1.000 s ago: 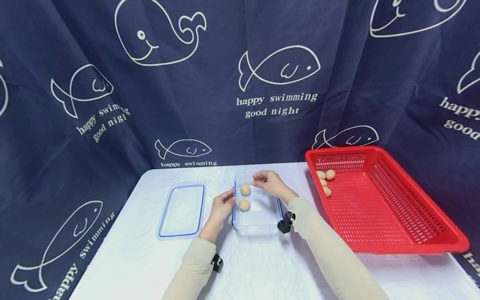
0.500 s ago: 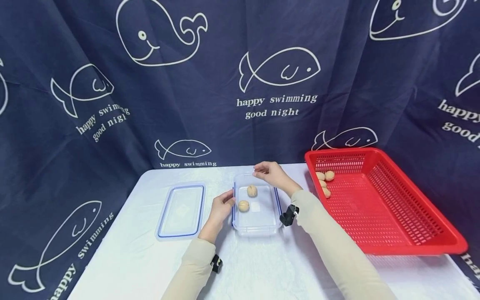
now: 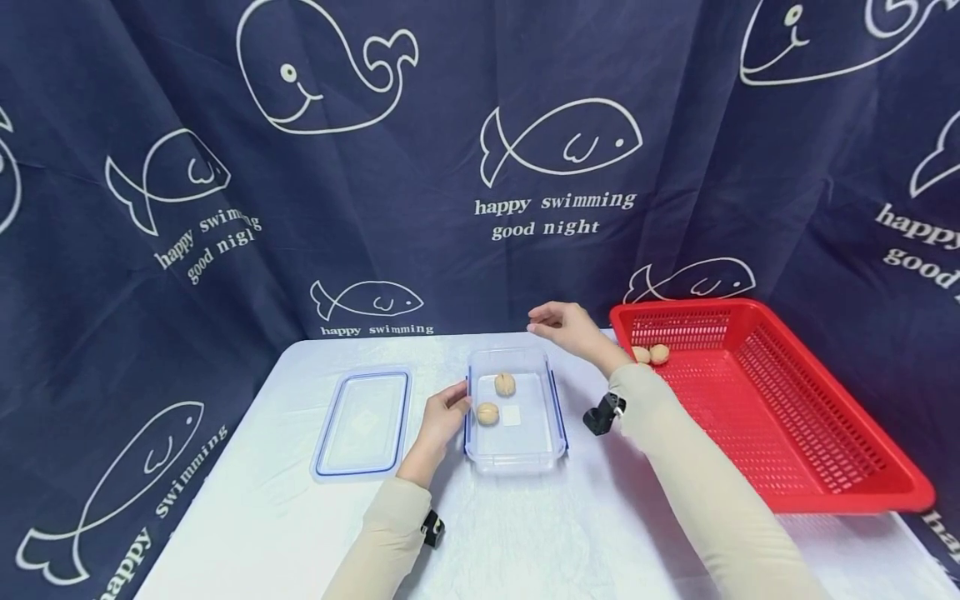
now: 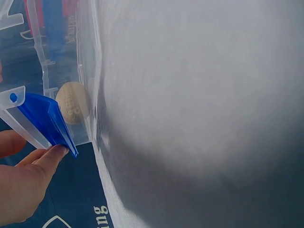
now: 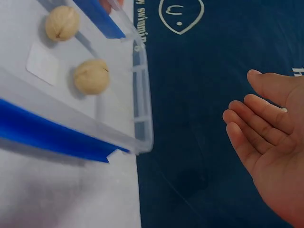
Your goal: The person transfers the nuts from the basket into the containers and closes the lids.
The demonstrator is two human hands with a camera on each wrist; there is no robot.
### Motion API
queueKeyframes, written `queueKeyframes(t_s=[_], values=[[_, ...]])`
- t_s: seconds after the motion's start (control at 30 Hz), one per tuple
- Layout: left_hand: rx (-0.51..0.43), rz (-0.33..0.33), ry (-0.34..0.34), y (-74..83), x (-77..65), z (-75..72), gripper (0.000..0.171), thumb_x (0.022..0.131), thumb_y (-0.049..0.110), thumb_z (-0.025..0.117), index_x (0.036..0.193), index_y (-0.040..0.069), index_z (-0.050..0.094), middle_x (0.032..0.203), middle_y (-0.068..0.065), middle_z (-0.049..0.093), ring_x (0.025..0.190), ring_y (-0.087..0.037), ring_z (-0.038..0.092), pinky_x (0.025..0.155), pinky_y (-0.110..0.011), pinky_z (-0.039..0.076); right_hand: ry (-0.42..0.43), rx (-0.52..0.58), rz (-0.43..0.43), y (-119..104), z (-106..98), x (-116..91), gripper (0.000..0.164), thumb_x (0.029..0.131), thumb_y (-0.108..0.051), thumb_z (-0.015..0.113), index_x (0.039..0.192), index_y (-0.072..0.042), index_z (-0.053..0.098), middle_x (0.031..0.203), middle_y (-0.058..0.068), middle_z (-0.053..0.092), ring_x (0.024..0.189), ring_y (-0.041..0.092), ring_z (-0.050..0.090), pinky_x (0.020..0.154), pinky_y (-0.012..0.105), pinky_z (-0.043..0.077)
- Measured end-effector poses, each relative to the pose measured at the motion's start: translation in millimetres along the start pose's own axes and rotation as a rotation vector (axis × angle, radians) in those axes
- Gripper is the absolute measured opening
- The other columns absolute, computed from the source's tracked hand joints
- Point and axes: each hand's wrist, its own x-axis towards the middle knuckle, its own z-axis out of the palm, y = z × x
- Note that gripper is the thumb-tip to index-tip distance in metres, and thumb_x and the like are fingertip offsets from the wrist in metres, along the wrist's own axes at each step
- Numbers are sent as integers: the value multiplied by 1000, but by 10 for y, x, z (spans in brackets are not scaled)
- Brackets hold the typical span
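A clear plastic food container [image 3: 517, 454] with blue side latches stands lidless on the table. Two walnuts lie in it, one farther back [image 3: 505, 384] and one nearer the left wall [image 3: 487, 413]. My left hand [image 3: 442, 421] holds the container's left side; in the left wrist view its fingers [image 4: 50, 159] are at the blue latch [image 4: 47, 118], thumb on the other side. My right hand [image 3: 573, 329] is raised behind and right of the container, holding nothing. The right wrist view shows that hand [image 5: 270, 137] with relaxed fingers and visible palm.
The clear lid [image 3: 363, 423] with a blue seal lies left of the container. To the right is a red plastic basket [image 3: 757, 492], with walnuts [image 3: 659, 355] in its far left corner, partly hidden by my right arm. A dark blue curtain [image 3: 442, 208] hangs behind the table.
My right hand has moved from over the container back, up and right, away from it. The farther walnut has shifted right inside the container. The left hand has stayed at the container's side.
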Motion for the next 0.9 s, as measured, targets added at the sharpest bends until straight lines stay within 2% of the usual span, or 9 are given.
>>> queueKeyframes(t_s=[0.2,0.53,0.67,0.9], values=[[-3,-4,0,-4,-8,4,38,95,2,54,132,-6,53,131,-23,56,124,-35,51,107,-43,41,23,15,41,37,-237,-53,29,91,-10,66,115,7,63,107,22,68,98,32,65,85,38,55],[-1,-3,-9,0,4,12,40,96,2,53,134,-7,49,134,-24,54,125,-36,50,107,-42,41,61,9,79,125,-593,-167,35,93,-17,65,120,5,61,114,23,66,103,31,62,79,16,49],[6,1,-7,0,3,14,40,95,2,53,134,-7,50,133,-24,54,125,-36,50,107,-42,41,78,-5,89,185,-705,-224,36,93,-20,65,120,3,61,115,22,66,102,26,62,77,12,47],[5,-27,7,2,7,19,39,95,3,54,134,-4,51,132,-21,56,125,-34,51,107,-41,41,121,-29,85,349,-855,-321,36,93,-20,65,120,4,61,114,24,65,93,10,62,74,7,47]])
